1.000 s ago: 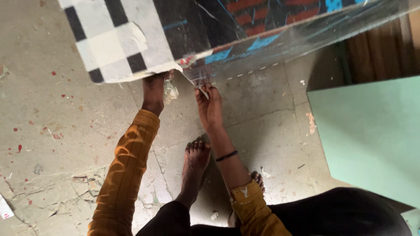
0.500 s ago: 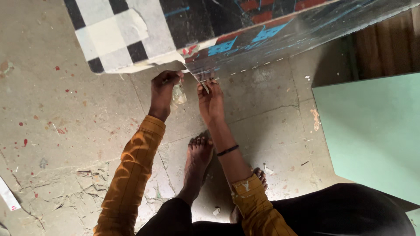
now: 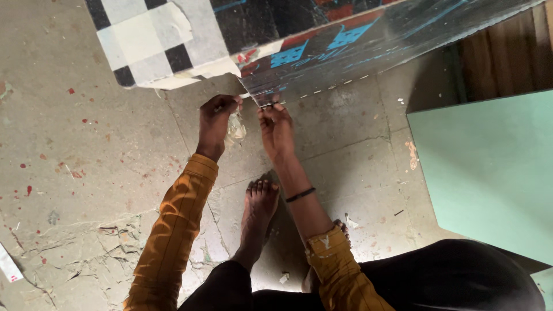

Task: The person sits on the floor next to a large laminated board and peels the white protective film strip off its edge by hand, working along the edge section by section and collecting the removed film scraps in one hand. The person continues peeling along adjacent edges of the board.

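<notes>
A large box-like object [image 3: 345, 40] wrapped in shiny clear plastic film, with black, white, red and blue patterns, fills the top of the view. My left hand [image 3: 216, 124] is closed on a crumpled strip of clear film [image 3: 235, 128] hanging from the box's lower corner. My right hand [image 3: 276, 129] pinches the film edge at that same corner, fingers touching the wrapped surface. Both arms wear orange-brown sleeves, and a black band circles my right wrist.
A worn concrete floor [image 3: 86, 173] with red paint specks and cracks lies below. My bare foot [image 3: 257, 213] stands under my hands. A pale green panel [image 3: 489, 167] lies at the right, with dark wooden boards [image 3: 507, 52] behind it.
The view has shifted so my hands and the box corner sit slightly lower. My left hand has pulled the film strip down a little from the corner.
</notes>
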